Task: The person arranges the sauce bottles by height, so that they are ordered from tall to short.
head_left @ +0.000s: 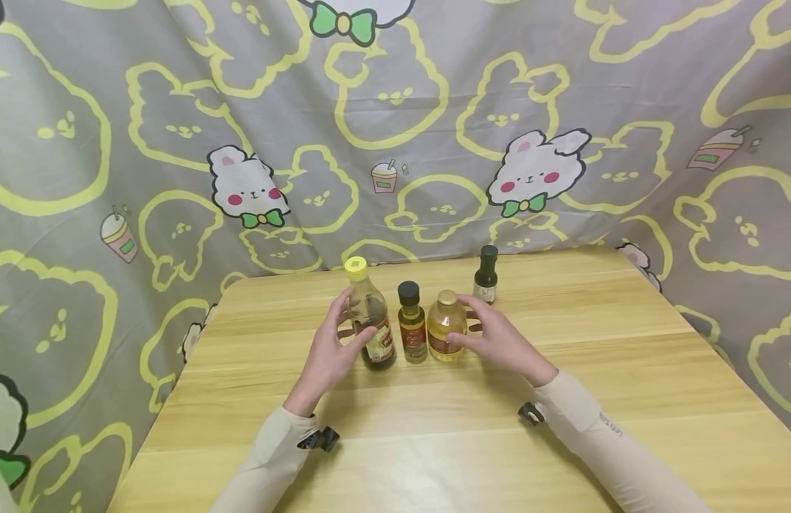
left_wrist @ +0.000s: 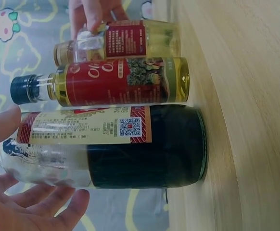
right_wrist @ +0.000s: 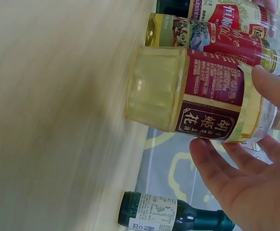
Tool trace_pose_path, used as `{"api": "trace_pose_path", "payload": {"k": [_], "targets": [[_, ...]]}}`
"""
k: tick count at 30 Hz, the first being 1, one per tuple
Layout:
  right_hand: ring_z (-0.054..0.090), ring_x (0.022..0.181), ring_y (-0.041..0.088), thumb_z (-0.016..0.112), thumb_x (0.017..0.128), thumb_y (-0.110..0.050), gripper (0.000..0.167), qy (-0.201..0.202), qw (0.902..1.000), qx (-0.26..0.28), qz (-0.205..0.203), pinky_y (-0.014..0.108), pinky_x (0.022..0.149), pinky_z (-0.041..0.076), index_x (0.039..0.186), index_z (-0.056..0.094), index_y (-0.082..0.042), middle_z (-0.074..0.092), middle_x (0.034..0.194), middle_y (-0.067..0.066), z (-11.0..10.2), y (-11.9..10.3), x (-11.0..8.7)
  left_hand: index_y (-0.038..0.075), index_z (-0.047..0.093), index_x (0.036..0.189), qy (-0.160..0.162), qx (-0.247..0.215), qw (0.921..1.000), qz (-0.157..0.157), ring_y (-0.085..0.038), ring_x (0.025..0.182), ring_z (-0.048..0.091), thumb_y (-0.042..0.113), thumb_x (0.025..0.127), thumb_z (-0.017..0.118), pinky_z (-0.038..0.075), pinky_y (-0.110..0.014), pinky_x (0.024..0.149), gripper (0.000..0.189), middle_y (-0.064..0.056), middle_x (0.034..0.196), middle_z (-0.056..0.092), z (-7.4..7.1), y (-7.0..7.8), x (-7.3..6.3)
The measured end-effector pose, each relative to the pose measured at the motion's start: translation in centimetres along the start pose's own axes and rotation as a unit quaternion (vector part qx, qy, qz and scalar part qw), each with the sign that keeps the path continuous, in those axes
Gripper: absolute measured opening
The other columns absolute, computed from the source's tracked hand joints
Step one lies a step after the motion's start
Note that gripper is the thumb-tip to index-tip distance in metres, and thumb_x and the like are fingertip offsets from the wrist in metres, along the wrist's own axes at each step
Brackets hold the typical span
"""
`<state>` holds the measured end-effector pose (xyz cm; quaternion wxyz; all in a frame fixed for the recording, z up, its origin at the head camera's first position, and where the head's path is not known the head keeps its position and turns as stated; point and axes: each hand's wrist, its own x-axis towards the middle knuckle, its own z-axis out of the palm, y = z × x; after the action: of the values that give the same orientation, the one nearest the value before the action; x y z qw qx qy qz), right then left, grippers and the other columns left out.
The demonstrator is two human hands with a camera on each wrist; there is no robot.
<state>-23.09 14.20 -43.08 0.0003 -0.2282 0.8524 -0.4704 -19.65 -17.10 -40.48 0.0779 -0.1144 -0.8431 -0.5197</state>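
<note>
Left hand (head_left: 326, 360) is on the tall yellow-capped bottle (head_left: 380, 345), thumb on the near side, fingers round the far side, grip about as wide as the glass. Bottle stands upright on the wood-grain table (head_left: 402, 449), leftmost in a row of three. Dark liquid in its lower part, clear glass above; left wrist view shows a QR code on its cream and red label.

Right hand (head_left: 503, 345) has the squat oil bottle (head_left: 439, 345) at the right end of the row, thumb in front, fingers along the outer side. Pale yellow oil in it, dark red label, cap on. Also upright on the table.

Olive oil bottle (head_left: 413, 335) stands between those two, red label, black cap, neither hand on it. It's just beside the squat one; can't tell if they touch.

Small dark bottle (head_left: 487, 276) stands farther back on the table, past my right fingertips, pale label low on its body, dark cap.

My sleeves (head_left: 267, 450) are light beige, with a black device (head_left: 320, 438) at each wrist. Behind the table hangs a grey cloth (head_left: 434, 107) with yellow cartoon outlines.
</note>
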Motion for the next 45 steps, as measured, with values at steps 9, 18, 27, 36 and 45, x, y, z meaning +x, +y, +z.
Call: {"api": "trace_pose_path", "payload": {"k": [9, 18, 27, 36, 45], "targets": [[0.057, 0.131, 0.042, 0.077, 0.093, -0.02, 0.067, -0.025, 0.9994, 0.021, -0.009, 0.049, 0.1, 0.058, 0.148, 0.04, -0.013, 0.057, 0.142, 0.015, 0.06, 0.27, 0.1, 0.018, 0.027, 0.161, 0.007, 0.011, 0.9998, 0.012, -0.038, 0.138, 0.05, 0.029, 0.097, 0.073, 0.05, -0.052, 0.109, 0.08, -0.015, 0.151, 0.049, 0.2, 0.03, -0.08], [0.055, 0.132, 0.043, 0.078, 0.092, -0.016, 0.065, -0.032, 0.999, 0.032, -0.007, 0.048, 0.101, 0.057, 0.146, 0.042, -0.014, 0.057, 0.142, 0.015, 0.05, 0.33, 0.24, 0.019, 0.028, 0.161, 0.01, 0.008, 0.9999, 0.009, -0.038, 0.136, 0.052, 0.026, 0.097, 0.073, 0.051, -0.051, 0.107, 0.078, -0.016, 0.149, 0.05, 0.23, 0.07, -0.14], [0.054, 0.134, 0.045, 0.077, 0.093, -0.016, 0.064, -0.03, 0.9992, 0.026, 0.002, 0.049, 0.103, 0.056, 0.146, 0.042, -0.015, 0.056, 0.143, 0.015, -0.11, 0.22, 0.24, 0.02, 0.027, 0.161, 0.004, 0.005, 0.9999, 0.014, -0.039, 0.137, 0.051, 0.027, 0.096, 0.074, 0.052, -0.053, 0.105, 0.081, -0.016, 0.149, 0.05, 0.24, -0.22, -0.05], [0.055, 0.134, 0.042, 0.077, 0.092, -0.018, 0.066, -0.019, 0.9996, 0.018, -0.005, 0.048, 0.102, 0.056, 0.147, 0.042, -0.016, 0.058, 0.143, 0.014, 0.08, 0.32, 0.55, 0.023, 0.028, 0.161, 0.005, 0.006, 0.9999, 0.008, -0.038, 0.137, 0.051, 0.029, 0.096, 0.075, 0.053, -0.055, 0.104, 0.081, -0.015, 0.15, 0.05, 0.07, -0.44, -0.04], [0.054, 0.134, 0.043, 0.077, 0.093, -0.026, 0.07, -0.008, 0.9998, 0.003, 0.019, 0.055, 0.106, 0.052, 0.151, 0.039, -0.021, 0.054, 0.148, 0.013, -0.09, 0.55, 0.95, 0.023, 0.028, 0.161, 0.003, 0.0, 1.0, 0.006, -0.037, 0.137, 0.051, 0.029, 0.095, 0.075, 0.054, -0.054, 0.103, 0.081, -0.014, 0.15, 0.05, 0.06, -0.4, 0.01]]}}
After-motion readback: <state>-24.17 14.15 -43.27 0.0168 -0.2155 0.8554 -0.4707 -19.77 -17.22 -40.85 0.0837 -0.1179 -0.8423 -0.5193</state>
